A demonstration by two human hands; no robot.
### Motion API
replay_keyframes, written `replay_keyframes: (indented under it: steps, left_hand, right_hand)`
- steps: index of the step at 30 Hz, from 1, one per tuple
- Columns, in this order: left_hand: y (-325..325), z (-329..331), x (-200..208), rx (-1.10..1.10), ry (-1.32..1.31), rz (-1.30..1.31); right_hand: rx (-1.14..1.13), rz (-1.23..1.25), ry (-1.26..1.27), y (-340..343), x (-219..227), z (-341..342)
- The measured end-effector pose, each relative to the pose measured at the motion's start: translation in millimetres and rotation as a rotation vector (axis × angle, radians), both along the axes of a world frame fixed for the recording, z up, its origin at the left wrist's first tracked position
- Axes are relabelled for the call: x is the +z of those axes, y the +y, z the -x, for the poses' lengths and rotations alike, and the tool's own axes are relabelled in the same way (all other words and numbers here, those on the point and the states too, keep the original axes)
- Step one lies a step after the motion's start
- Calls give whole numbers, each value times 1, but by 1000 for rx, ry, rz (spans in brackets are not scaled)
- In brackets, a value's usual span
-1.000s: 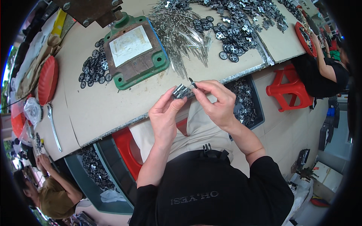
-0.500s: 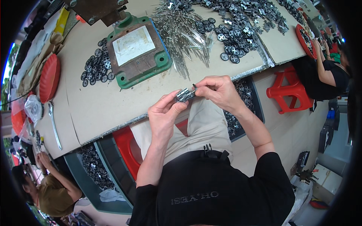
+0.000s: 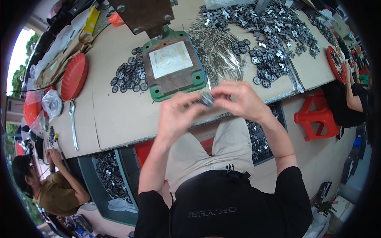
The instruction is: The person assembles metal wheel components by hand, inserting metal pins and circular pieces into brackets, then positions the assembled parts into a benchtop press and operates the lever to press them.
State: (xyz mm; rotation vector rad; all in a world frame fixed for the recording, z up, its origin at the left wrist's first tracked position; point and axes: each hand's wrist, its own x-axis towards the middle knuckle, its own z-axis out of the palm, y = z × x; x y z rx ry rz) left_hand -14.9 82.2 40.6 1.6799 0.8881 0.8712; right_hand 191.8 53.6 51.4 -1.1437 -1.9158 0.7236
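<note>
A small silver-and-black part (image 3: 207, 99), smeared by motion, is between my two hands just past the table's near edge. My left hand (image 3: 176, 113) pinches it from the left with thumb and fingers. From the other side, the fingertips of my right hand (image 3: 240, 99) close on it as well. Right behind the hands stands a green-based press (image 3: 160, 94) with a pale sheet (image 3: 170, 59) on its plate. Small black wheels (image 3: 129, 73) lie in a heap left of the press. Thin metal pins (image 3: 216, 51) are spread to its right, beside more black wheels (image 3: 266, 73).
Many small black parts (image 3: 274, 27) cover the table's far right. At the left lie a red dish (image 3: 74, 77) and a wrench (image 3: 73, 125). Bins of parts (image 3: 109, 174) sit below the table edge. A red stool (image 3: 315, 115) and co-workers (image 3: 59, 190) are at the sides.
My view has shifted, so the table sits further right and lower. My hands have come closer together around the part, and both are now blurred.
</note>
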Motion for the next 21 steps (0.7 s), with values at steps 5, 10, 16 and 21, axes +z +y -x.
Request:
replay_keyframes:
  steps: [5,10,16,21]
  left_hand:
    - [89,7,6,389,-34,-96]
    - [127,10,-21,415,-21,-112]
    - [129,4,-24,458,-43,-112]
    - [130,12,-30,468,-9,-168]
  right_hand:
    - [-145,137,78,35,5,-5]
    - [-130,109,-30,38,2,-14]
    - [-133,58,-160,44,35,-37]
    - [-193,-385,-347,99,123,-63]
